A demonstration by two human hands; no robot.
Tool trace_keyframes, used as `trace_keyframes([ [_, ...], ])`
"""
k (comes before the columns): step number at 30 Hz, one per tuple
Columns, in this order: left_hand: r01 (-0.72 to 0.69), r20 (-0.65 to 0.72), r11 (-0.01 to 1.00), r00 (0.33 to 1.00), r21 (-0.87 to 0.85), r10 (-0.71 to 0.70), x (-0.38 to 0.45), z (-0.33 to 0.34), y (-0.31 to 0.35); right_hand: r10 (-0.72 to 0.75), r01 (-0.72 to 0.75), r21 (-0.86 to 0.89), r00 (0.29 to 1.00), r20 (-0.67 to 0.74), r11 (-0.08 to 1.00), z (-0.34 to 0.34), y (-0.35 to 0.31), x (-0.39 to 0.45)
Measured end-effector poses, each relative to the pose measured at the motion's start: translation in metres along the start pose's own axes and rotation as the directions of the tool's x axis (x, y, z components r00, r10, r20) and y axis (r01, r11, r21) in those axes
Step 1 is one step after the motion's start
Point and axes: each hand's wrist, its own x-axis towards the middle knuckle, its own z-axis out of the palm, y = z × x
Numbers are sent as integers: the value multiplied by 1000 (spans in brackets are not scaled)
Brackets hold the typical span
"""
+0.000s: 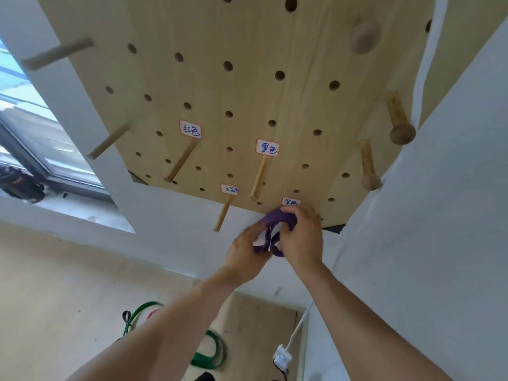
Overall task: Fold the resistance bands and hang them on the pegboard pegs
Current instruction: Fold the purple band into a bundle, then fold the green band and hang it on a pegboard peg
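A folded purple resistance band is held at the bottom edge of the wooden pegboard, just under a white label. My right hand grips the top of the band's loop, fingers curled over it. My left hand pinches the band's lower strands. The peg under that label is hidden behind my right hand and the band. A green band lies on the floor below, partly behind my left forearm, with a bit of red band beside it.
Bare wooden pegs stick out under the other labels. Knobbed pegs stand at the right. A window is at the left. A white cable and plug lie near the wall.
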Motion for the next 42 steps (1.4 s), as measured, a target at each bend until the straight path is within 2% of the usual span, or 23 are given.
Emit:
trace_keyframes([
  [2, 79, -47, 995, 996, -52, -82, -15, -5, -18, -94, 98, 96, 995, -40, 991, 2, -18, -17],
  [3, 131, -51, 989, 990, -67, -134, -24, -9, -27, -159, 158, 120, 987, 0, 980, 5, -26, -27],
  [4, 174, -50, 982, 983, -75, -178, -34, -13, -37, -229, 216, 125, 969, 93, 968, 10, -34, -38],
  [6, 241, -63, 967, 967, -79, -247, -52, -22, -65, -325, 311, 99, 870, 371, 945, 26, -47, -60],
  [8, 301, -83, 950, 948, -79, -307, -68, -33, -98, -305, 345, 41, 764, 568, 938, 45, -54, -82],
  [11, 374, -109, 923, 918, -91, -382, -98, -60, -115, -243, 328, 0, 701, 670, 945, 74, -60, -112],
  [16, 450, -133, 876, 870, -176, -474, -133, -98, -161, -190, 301, -17, 646, 739, 954, 114, -77, -150],
  [21, 437, -87, 872, 882, -218, -464, -167, -140, -215, -115, 199, -26, 663, 740, 980, 168, -105, -192],
  [27, 500, -57, 843, 853, -198, -520, -201, -192, -290, 85, -105, -19, 668, 739, 994, 251, -119, -252],
  [30, 521, -11, 832, 846, -192, -533, -208, -205, -323, 232, -256, -80, 649, 724, 963, 288, -101, -274],
  [33, 568, -6, 808, 818, -159, -576, -202, -206, -353, 322, -334, -136, 603, 730, 933, 324, -73, -287],
  [37, 592, -16, 794, 800, -139, -599, -182, -176, -412, 351, -333, -181, 573, 741, 926, 384, -29, -291],
  [42, 581, -27, 805, 809, -120, -587, -158, -105, -531, 344, -245, -250, 512, 787, 937, 498, 65, -297],
])
